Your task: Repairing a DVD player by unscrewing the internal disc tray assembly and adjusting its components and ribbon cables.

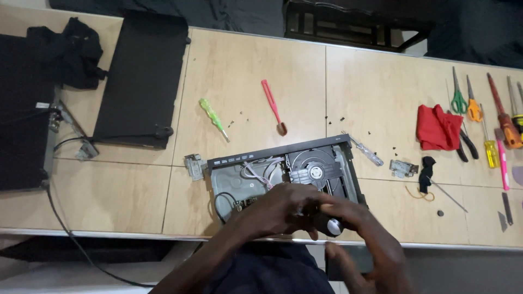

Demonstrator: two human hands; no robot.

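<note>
An opened disc player (pixel 229 182) lies on the wooden table (pixel 381 81), its cover off, showing a grey disc drive (pixel 316 166) and white wires (pixel 256 173). My left hand (pixel 278 209) rests over the player's near side, fingers curled. My right hand (pixel 357 215) meets it from the right and holds a small black and silver round part (pixel 333 226) at the fingertips. What lies under the hands is hidden.
A green screwdriver (pixel 213 118), a red spudger (pixel 272 106) and a clear-handled screwdriver (pixel 366 152) lie behind the player. A black cover panel (pixel 143 76) sits at the left. A red cloth (pixel 437 128), scissors, pliers and several screwdrivers (pixel 504 117) line the right. Loose screws and metal brackets (pixel 194 165) are scattered.
</note>
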